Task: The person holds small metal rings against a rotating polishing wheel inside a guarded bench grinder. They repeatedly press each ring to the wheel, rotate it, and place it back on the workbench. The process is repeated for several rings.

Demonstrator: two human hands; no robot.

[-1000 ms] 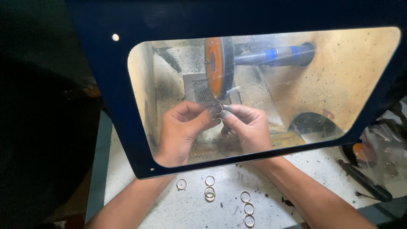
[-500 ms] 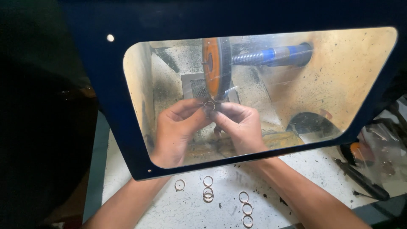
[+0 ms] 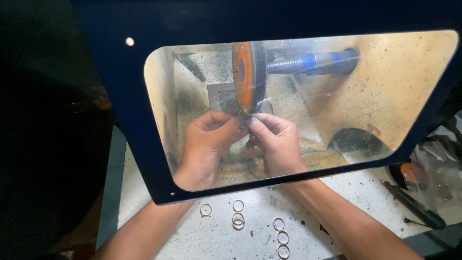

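Two bare hands reach under a dark blue shield with a clear window and meet just below one orange polishing wheel that spins on a threaded shaft with a blue sleeve. The left hand has its fingers curled in, thumb and forefinger pinched tight at the tips. The right hand is curled the same way, its fingertips touching those of the left. Between them they pinch one small piece against the wheel's lower edge; it is too small and too covered by fingers to make out its shape.

Nearer than the wrists, on the speckled white tabletop, lie thin metal rings. I count about seven: one alone below the left wrist, three in a column beside it with the lower two overlapping, three more below the right forearm, the last cut off by the frame edge.

Out past the right forearm lies one dark rod-like tool. The window's glare blurs the dusty chamber behind.
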